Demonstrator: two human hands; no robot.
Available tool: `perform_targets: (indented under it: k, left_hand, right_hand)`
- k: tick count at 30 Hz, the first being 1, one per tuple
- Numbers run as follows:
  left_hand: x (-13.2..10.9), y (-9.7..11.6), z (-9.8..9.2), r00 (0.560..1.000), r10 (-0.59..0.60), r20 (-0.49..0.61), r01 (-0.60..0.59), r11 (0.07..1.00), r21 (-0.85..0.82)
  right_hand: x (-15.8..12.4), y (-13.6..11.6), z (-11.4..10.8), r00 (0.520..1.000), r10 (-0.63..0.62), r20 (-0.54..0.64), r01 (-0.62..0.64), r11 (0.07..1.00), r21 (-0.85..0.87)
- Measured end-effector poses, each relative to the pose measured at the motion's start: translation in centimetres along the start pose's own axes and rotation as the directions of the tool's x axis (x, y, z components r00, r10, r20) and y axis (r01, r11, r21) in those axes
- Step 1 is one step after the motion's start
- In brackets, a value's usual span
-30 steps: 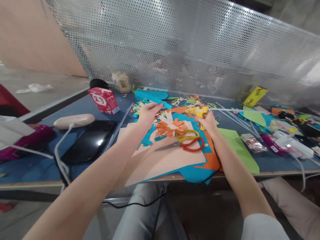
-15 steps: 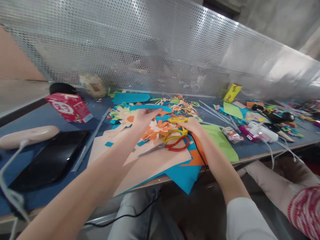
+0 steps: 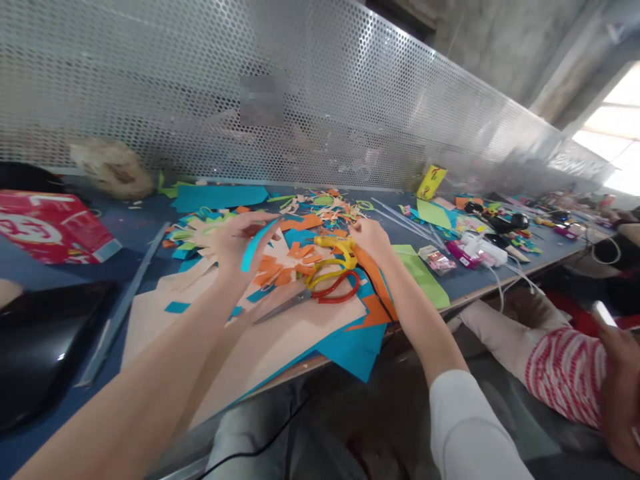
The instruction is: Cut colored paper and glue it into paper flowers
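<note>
My left hand pinches a curved strip of blue paper and lifts it above the heap of cut paper. My right hand is closed around a yellow glue gun, whose black cord runs back along my forearm. Between my hands lies an orange and peach paper flower. Scissors with yellow and red handles rest on the peach sheet just in front of the flower.
A perforated metal screen walls off the back of the blue table. A red carton and black tablet lie left. Green paper, glue sticks and tools are scattered right. A person in a striped sleeve sits at right.
The view swung to the right. My left hand picked up the blue strip and raised it. My right hand brought the glue gun down beside the paper flower.
</note>
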State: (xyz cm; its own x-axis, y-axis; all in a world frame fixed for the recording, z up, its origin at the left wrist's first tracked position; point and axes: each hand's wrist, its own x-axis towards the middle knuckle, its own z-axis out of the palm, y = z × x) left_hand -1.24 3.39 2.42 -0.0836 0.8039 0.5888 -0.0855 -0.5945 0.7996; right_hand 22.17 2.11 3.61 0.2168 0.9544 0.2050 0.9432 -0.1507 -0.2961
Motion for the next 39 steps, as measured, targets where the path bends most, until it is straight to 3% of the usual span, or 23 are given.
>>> perform_targets:
  k: [2,4,7,9,11,15,18,24,28,30,31,33,35,39]
  left_hand:
    - [-0.1,0.3,-0.1,0.999,0.027,0.026,-0.027,0.999,-0.019]
    - [-0.2,0.5,-0.1,0.998,0.011,0.063,-0.01,1.0,-0.015]
    - [0.0,0.3,-0.1,0.997,-0.046,0.066,0.048,0.998,-0.031]
    - [0.2,-0.1,-0.1,0.996,-0.067,0.057,0.068,0.998,-0.01]
    - [0.3,-0.6,-0.1,0.997,-0.068,0.041,0.067,0.997,0.038]
    - [0.2,-0.8,-0.1,0.994,-0.091,0.063,0.087,0.994,0.064]
    - [0.1,-0.4,0.2,0.995,-0.084,0.047,0.084,0.996,0.009]
    - [0.0,-0.3,0.7,0.996,-0.081,0.037,0.083,0.994,-0.074]
    - [0.3,0.0,-0.1,0.977,-0.097,0.189,0.073,0.989,0.128]
    - [0.4,0.4,-0.8,0.919,-0.106,0.379,-0.033,0.939,0.342]
    - [0.3,0.6,-1.1,0.858,-0.141,0.494,-0.107,0.891,0.441]
    - [0.0,1.0,-1.6,0.694,-0.302,0.654,-0.224,0.773,0.594]
    - [-0.5,1.2,-1.6,0.583,-0.452,0.675,-0.3,0.653,0.696]
    - [-1.2,1.0,-1.4,0.534,-0.517,0.669,-0.415,0.529,0.74]
  right_hand:
    - [0.2,0.0,-0.6,0.995,-0.073,-0.072,0.077,0.995,0.056]
    - [0.2,-0.5,-1.5,0.959,-0.214,-0.186,0.242,0.96,0.139]
    - [-0.4,-2.3,-3.6,0.819,-0.468,-0.332,0.538,0.827,0.162]
    - [-1.2,-4.3,-4.8,0.722,-0.609,-0.327,0.665,0.742,0.087]
    - [-1.9,-6.6,-5.7,0.672,-0.69,-0.267,0.716,0.698,0.0]
    - [-2.5,-10.1,-6.0,0.663,-0.74,-0.111,0.719,0.671,-0.18]
    - [-2.2,-11.4,-5.5,0.681,-0.732,-0.036,0.707,0.669,-0.23]
    - [-2.1,-11.5,-4.2,0.715,-0.698,-0.048,0.668,0.702,-0.247]
    - [-1.8,-10.7,-3.8,0.728,-0.678,-0.1,0.656,0.732,-0.185]
    - [-1.4,-9.7,-3.5,0.748,-0.637,-0.185,0.628,0.77,-0.113]
    - [-1.2,-9.2,-3.4,0.763,-0.604,-0.232,0.607,0.792,-0.064]
    - [-0.4,-7.8,-2.9,0.796,-0.507,-0.33,0.557,0.827,0.074]
    - [0.4,-6.3,-2.1,0.83,-0.43,-0.355,0.53,0.806,0.262]
    - [1.8,-3.8,-0.3,0.887,-0.298,-0.354,0.455,0.695,0.557]
